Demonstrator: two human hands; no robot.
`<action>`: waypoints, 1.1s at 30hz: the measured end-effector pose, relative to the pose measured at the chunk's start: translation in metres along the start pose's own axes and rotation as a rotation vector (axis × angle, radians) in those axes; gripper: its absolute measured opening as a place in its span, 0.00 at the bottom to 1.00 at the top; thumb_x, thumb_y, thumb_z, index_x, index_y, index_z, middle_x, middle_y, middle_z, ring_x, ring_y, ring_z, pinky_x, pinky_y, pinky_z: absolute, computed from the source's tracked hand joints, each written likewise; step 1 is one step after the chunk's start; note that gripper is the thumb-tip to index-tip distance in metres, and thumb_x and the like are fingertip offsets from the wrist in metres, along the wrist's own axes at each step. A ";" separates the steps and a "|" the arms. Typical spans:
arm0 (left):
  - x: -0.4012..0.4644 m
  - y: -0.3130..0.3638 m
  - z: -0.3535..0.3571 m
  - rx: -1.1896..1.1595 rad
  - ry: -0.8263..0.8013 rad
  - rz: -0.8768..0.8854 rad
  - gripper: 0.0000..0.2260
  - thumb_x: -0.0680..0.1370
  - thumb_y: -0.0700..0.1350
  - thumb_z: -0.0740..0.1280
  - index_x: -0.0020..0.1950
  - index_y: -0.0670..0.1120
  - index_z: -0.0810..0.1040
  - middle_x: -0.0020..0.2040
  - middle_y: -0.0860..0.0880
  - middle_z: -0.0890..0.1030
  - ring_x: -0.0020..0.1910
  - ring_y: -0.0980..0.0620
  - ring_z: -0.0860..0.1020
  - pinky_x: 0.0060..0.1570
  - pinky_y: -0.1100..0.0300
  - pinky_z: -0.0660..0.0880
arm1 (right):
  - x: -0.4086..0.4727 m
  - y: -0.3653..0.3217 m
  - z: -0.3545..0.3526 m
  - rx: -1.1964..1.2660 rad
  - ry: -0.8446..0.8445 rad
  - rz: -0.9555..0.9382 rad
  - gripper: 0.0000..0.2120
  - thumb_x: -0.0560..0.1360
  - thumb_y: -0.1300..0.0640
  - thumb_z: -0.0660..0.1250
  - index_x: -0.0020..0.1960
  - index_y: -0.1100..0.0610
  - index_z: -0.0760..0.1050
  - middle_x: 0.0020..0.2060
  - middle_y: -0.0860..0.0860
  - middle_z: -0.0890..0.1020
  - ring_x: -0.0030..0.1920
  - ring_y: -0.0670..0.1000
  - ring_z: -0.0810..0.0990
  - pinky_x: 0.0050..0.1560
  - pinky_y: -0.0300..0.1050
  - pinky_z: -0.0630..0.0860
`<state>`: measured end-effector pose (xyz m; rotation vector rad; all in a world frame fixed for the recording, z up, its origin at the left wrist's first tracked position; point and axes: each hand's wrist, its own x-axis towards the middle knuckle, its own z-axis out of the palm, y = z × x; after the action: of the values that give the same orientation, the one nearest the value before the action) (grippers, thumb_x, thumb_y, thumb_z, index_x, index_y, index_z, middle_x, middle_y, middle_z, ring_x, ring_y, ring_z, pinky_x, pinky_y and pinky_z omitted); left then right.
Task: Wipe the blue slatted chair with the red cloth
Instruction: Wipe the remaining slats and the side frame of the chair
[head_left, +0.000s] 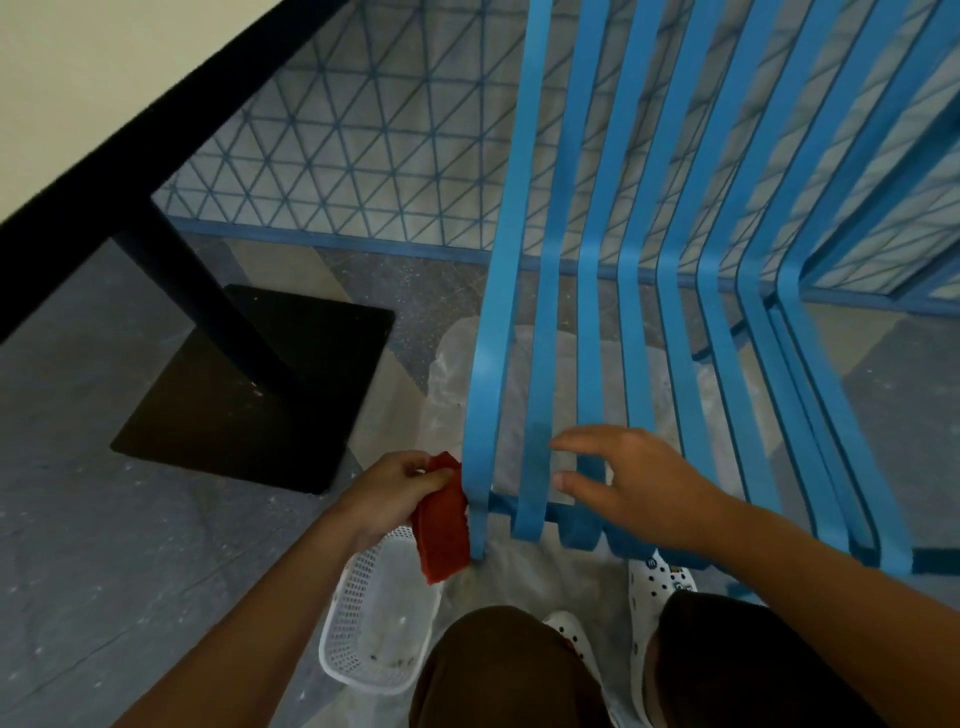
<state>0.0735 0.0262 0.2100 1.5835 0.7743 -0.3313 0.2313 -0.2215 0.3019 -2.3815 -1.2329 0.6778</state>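
The blue slatted chair fills the right half of the view, its long slats running down to a curled front edge near my knees. My left hand grips the red cloth, which hangs folded against the outer side of the leftmost slat at the seat's front corner. My right hand hovers over the front of the seat with fingers spread and relaxed, its fingertips reaching across the second and third slats; it holds nothing.
A white perforated plastic basket lies on the floor under my left wrist. A dark table with a black square base stands to the left. A blue mesh fence runs behind the chair. Clear plastic sheeting lies beneath the seat.
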 end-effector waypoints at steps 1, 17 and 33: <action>-0.007 0.004 0.001 -0.014 0.025 0.009 0.12 0.79 0.54 0.70 0.61 0.52 0.80 0.54 0.49 0.86 0.52 0.50 0.85 0.52 0.51 0.83 | -0.007 -0.008 0.004 0.076 -0.001 0.008 0.22 0.79 0.42 0.68 0.71 0.48 0.76 0.69 0.44 0.78 0.68 0.40 0.74 0.72 0.39 0.68; -0.057 -0.027 -0.008 -0.341 0.104 0.070 0.14 0.81 0.48 0.68 0.65 0.46 0.76 0.58 0.43 0.84 0.55 0.47 0.85 0.59 0.46 0.80 | 0.000 -0.085 0.098 0.636 -0.319 0.319 0.20 0.79 0.37 0.64 0.61 0.49 0.78 0.53 0.45 0.85 0.53 0.43 0.83 0.61 0.48 0.79; -0.002 -0.136 -0.013 -0.296 0.370 -0.154 0.08 0.81 0.41 0.68 0.60 0.44 0.77 0.53 0.43 0.83 0.50 0.48 0.84 0.40 0.61 0.82 | 0.086 -0.040 0.245 1.028 -0.473 0.692 0.18 0.80 0.51 0.69 0.66 0.58 0.74 0.53 0.53 0.86 0.53 0.52 0.85 0.55 0.47 0.78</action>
<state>-0.0183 0.0374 0.1096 1.3220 1.1777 -0.0266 0.1088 -0.1025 0.1023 -1.7011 0.0013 1.6473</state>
